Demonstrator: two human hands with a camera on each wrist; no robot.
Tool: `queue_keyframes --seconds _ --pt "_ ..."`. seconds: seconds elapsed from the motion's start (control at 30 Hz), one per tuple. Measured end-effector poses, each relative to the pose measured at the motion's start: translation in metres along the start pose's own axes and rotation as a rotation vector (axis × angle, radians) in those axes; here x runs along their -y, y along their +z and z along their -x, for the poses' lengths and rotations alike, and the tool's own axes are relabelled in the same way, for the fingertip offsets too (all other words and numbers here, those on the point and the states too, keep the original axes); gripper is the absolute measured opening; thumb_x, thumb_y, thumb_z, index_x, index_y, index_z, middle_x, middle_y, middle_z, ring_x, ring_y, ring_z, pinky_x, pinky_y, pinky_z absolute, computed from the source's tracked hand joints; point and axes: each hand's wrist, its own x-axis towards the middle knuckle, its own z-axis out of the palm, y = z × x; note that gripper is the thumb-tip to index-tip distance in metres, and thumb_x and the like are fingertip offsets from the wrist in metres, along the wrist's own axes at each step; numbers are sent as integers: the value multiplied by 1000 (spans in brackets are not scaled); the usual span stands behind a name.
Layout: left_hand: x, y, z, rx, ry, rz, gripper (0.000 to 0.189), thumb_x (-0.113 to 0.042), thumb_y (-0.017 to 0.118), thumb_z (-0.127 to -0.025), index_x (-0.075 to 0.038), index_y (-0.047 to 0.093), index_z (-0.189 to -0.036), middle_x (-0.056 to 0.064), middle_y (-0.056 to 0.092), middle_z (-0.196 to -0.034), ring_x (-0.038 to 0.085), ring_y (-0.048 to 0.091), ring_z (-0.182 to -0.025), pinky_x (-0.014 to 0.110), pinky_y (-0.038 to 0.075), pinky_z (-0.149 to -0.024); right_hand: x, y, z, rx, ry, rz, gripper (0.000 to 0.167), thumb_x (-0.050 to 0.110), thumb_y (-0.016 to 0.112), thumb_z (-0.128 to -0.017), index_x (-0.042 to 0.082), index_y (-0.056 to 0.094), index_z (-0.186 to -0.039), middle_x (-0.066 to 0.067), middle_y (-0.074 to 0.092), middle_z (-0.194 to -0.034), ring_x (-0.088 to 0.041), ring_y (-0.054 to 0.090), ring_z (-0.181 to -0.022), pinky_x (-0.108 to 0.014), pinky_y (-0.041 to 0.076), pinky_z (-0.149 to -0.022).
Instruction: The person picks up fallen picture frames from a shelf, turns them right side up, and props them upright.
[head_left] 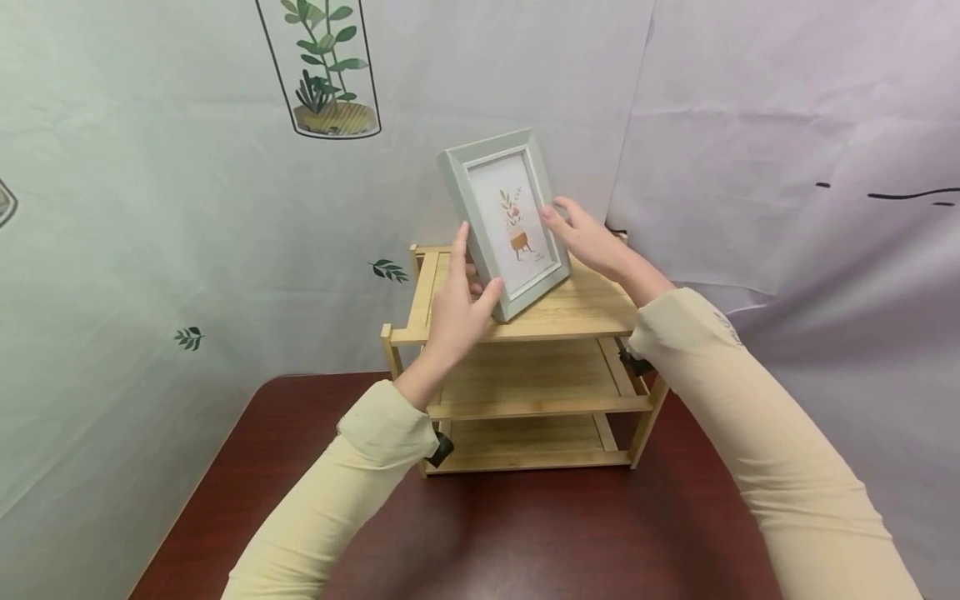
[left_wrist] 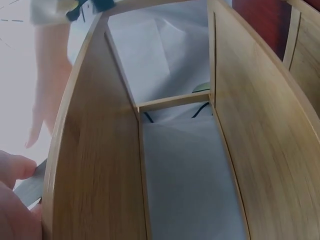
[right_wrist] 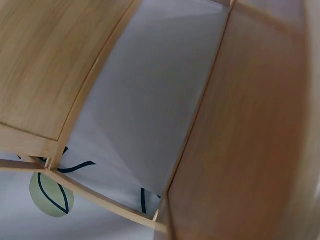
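A pale grey picture frame [head_left: 481, 224] with a drawing of a potted plant leans back, tilted to one side, over the top shelf of a wooden rack [head_left: 600, 302]. My left hand [head_left: 455, 308] grips its lower left edge, thumb near the front corner and fingers along the side. On the opposite edge my right hand [head_left: 588, 237] holds the frame, thumb at the front. In the left wrist view, part of the left hand [left_wrist: 17, 200] shows beside a grey corner of the frame [left_wrist: 34, 182]. Only the rack's shelves [right_wrist: 235, 150] fill the right wrist view; the hand is hidden there.
The rack has a middle shelf [head_left: 525, 375] and a bottom shelf [head_left: 517, 442] below the top one. It stands on a dark red table [head_left: 480, 533]. Behind hangs a pale cloth backdrop [head_left: 187, 208] with printed plants.
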Motion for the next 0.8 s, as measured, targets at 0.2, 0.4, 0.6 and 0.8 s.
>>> queue_keyframes --seconds 0.2,0.4,0.6,0.8 --pt "3 -12 -4 51 -41 -14 74 -15 55 -84 -27 11 -142 13 59 -99 20 61 -81 31 51 -68 -9 1 10 -36 -24 20 71 55 28 -89 13 6 -142 -22 32 -136 -32 33 -125 -49 29 -101" --pt "5 -25 -9 83 -81 -40 73 -18 55 -83 -31 14 -141 13 59 -105 22 62 -87 35 51 -74 -15 3 19 -74 -47 -31 67 50 35 -89 16 10 -141 -23 40 -128 -32 39 -118 -49 33 -96" --pt "10 -32 -12 107 -124 -26 69 -21 54 -84 -36 17 -140 14 60 -109 24 62 -92 38 49 -79 -20 7 27 -136 -107 -97 60 38 42 -91 14 17 -139 -23 44 -120 -32 46 -110 -45 42 -87" --pt "16 -33 -12 101 -135 1 63 -23 53 -85 -37 22 -138 14 60 -111 25 61 -95 39 48 -83 -26 11 33 -198 -158 -157 57 27 49 -88 14 22 -137 -17 44 -109 -24 53 -88 -33 46 -76"
